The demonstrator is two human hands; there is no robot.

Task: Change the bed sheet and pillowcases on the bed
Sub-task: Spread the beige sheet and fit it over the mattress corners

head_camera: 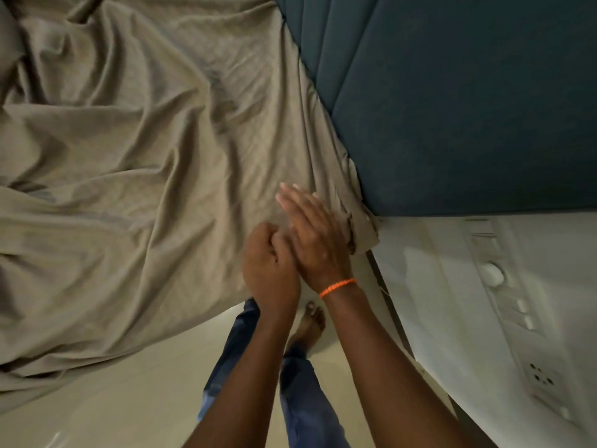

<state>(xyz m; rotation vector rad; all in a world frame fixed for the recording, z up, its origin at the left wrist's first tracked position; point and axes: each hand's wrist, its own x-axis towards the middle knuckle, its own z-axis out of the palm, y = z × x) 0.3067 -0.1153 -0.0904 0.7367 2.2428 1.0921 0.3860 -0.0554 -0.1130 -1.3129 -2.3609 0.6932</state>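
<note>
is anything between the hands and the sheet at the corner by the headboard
Nothing visible. The right hand lies flat, fingers straight, on the sheet at the corner beside the headboard. The left hand sits curled against the sheet right next to it.

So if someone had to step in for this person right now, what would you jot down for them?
Left hand: fingers curled at the bed's corner; whether it grips cloth cannot be told.
Right hand: fingers straight, flat on the sheet beside the left, orange wristband on the wrist.
The olive sheet is spread over the bed up to the blue headboard, still heavily wrinkled, its near edge hanging loose to the floor.
Done: sheet laid out, corner by the headboard bunched up.
Left: probably tuck this corner, smooth the wrinkles, tuck the hanging edge. No pillows or pillowcases in view.
</note>
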